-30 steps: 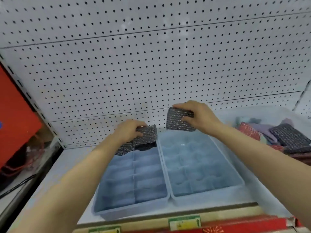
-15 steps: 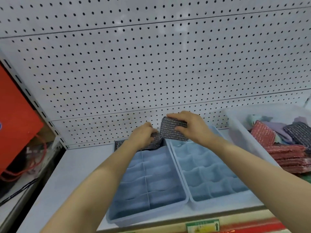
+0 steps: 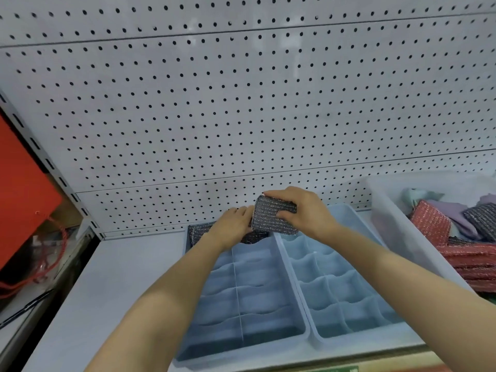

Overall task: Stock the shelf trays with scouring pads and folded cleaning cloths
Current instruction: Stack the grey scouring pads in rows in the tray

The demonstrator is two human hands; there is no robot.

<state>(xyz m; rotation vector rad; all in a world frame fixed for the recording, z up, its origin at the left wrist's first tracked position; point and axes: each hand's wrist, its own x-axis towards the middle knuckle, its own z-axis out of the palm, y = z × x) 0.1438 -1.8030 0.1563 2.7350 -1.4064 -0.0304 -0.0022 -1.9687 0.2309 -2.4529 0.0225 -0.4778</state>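
Gripping a grey scouring pad (image 3: 271,216) with the right hand (image 3: 303,210), left hand (image 3: 233,226) pressing flat on pads (image 3: 197,232) in the left tray (image 3: 241,342).

No readable text from where I sit. Green tag (image 3: 339,369) on the shelf's front edge (image 3: 389,358): cut off by the frame, print illegible.

Front tray compartments (image 3: 252,304) seemingly unobstructed

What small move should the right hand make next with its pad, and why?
Probably lower the dark scouring pad, gripped by the right hand, into the left tray's back row. The left hand presses another pad there.
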